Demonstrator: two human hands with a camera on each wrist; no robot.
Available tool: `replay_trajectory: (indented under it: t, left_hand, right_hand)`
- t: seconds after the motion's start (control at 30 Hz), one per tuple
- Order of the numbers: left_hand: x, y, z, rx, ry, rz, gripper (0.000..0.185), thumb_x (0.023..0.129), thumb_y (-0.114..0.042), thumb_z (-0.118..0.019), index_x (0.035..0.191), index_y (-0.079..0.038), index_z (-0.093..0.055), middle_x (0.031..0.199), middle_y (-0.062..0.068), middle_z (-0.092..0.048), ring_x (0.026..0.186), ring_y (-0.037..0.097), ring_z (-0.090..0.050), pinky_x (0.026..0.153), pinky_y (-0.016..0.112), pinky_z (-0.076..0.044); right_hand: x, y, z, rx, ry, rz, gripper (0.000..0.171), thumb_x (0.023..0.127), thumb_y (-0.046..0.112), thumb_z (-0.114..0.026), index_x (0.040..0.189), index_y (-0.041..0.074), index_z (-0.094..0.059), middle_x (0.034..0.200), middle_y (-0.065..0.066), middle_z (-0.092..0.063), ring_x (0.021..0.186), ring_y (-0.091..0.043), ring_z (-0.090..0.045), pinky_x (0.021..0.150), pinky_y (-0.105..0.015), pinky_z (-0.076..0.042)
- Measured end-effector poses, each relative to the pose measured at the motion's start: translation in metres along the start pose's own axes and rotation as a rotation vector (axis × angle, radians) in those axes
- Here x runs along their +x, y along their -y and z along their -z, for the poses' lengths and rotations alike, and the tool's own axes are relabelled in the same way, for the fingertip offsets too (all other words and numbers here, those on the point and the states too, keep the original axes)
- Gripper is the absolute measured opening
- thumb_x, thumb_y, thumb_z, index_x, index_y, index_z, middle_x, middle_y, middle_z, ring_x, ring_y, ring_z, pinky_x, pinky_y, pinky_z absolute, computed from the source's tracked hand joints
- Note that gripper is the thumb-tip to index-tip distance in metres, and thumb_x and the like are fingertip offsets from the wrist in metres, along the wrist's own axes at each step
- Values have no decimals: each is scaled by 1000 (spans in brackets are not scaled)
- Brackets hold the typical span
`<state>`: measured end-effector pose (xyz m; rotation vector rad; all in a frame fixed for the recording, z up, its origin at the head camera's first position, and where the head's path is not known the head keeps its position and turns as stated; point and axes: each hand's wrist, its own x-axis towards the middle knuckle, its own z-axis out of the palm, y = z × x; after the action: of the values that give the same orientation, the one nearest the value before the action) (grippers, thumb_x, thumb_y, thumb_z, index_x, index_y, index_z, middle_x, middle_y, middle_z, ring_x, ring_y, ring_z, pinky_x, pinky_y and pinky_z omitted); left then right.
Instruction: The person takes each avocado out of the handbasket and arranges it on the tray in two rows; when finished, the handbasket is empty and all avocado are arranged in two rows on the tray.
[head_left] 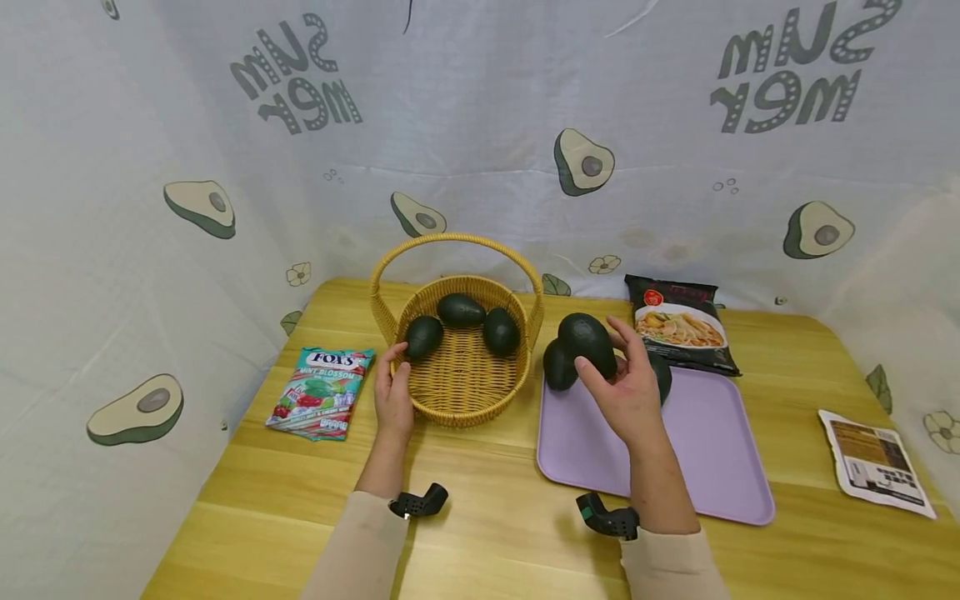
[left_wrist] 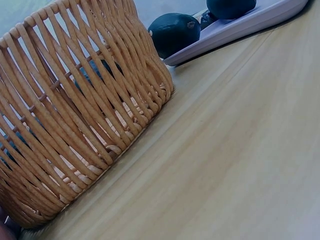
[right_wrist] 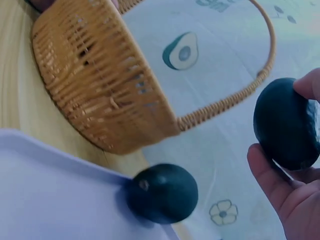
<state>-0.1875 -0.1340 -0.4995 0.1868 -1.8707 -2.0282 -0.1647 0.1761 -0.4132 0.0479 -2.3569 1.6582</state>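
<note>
"At the left of the tabletop [head_left: 495, 542], what do I have on screen?"

"I see a Fox's candy bag [head_left: 321, 393] lying flat, then the left hand [head_left: 394, 400], its thumb and fingers holding the wicker basket [head_left: 465, 418] at the near-left rim."

"And inside?"

"Three dark avocados [head_left: 461, 310], one right by those fingers; I can't tell whether they touch it."

"Next, to the right?"

"A loose avocado [head_left: 557, 367] at the far-left corner of the lilac tray [head_left: 712, 450]. Above that corner I have the held avocado [head_left: 585, 340], pinched between thumb and fingers of the right hand [head_left: 632, 396]."

"Beyond that hand?"

"Another avocado [head_left: 662, 375], partly hidden from me, a black noodle packet [head_left: 682, 325] at the tray's far edge, and, far right, a white-bordered packet [head_left: 876, 462]."
</note>
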Motion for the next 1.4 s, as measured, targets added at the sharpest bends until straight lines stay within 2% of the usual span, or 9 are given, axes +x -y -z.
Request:
replay_trajectory:
  t: [0.1, 0.27, 0.47, 0.7, 0.8, 0.87, 0.97, 1.17, 1.4]
  left_hand:
    - [0, 0, 0, 1, 1, -2, 37, 105, -9, -42, 138, 1, -53, 155, 17, -44, 154, 29, -26, 125, 51, -17]
    - [0, 1, 0, -3, -7, -8, 36, 104, -8, -43, 137, 1, -53, 154, 17, -45, 153, 28, -27, 126, 50, -17]
    - [0, 1, 0, -5, -3, -8, 36, 104, -8, -43, 138, 1, -53, 155, 17, -45, 153, 27, -27, 126, 49, -17]
    - [-1, 2, 0, 8, 0, 1, 36, 104, -7, -43, 137, 1, -53, 154, 17, -45, 153, 28, -27, 125, 51, -17]
    - [-1, 2, 0, 13, -1, 1, 36, 104, -8, -43, 137, 0, -54, 154, 16, -45, 153, 27, -28, 125, 51, -17]
    - [0, 3, 1, 14, -1, 5, 36, 104, -8, -43, 138, -1, -54, 155, 15, -45, 153, 27, -27, 125, 51, -17]
    - [0, 2, 0, 12, -1, 11, 36, 104, -9, -43, 138, -3, -54, 156, 14, -45, 153, 26, -27, 125, 50, -18]
    - [0, 2, 0, 12, -3, 14, 36, 104, -9, -43, 138, -2, -54, 155, 14, -45, 153, 26, -27, 125, 50, -17]
    - [0, 3, 1, 23, -2, 13, 36, 104, -8, -43, 138, -2, -54, 155, 14, -45, 153, 27, -27, 125, 51, -17]
  right_hand:
    - [2, -4, 10, -68, -43, -24, 67, 92, 15, -73, 153, 20, -46, 134, -12, -55, 87, 4, -58, 74, -7, -48]
    - [6, -11, 26, -154, -121, -131, 69, 92, 20, -73, 154, 23, -44, 143, -12, -51, 98, -3, -56, 80, -5, -44]
    - [6, -24, 47, -185, -234, -226, 69, 92, 24, -73, 155, 24, -43, 148, -11, -50, 122, -23, -50, 96, -31, -41]
    - [5, -38, 72, -152, -305, -408, 71, 95, 35, -69, 157, 33, -35, 160, -7, -39, 142, -28, -39, 120, -51, -36]
    - [4, -45, 81, -156, -344, -441, 71, 94, 37, -69, 157, 33, -35, 160, -6, -40, 137, -26, -41, 118, -43, -37]
    - [3, -50, 86, -168, -367, -456, 71, 94, 38, -68, 157, 32, -36, 160, -5, -40, 129, -25, -43, 111, -37, -39]
    - [2, -59, 94, -165, -392, -482, 70, 94, 39, -67, 157, 33, -35, 162, -5, -38, 123, -25, -44, 107, -35, -39]
    - [0, -77, 108, -184, -398, -525, 73, 96, 41, -63, 161, 36, -29, 169, -6, -29, 141, -34, -36, 122, -49, -31]
    - [-5, -89, 115, -244, -418, -539, 76, 97, 37, -63, 163, 25, -27, 167, -12, -29, 147, -37, -32, 123, -56, -27]
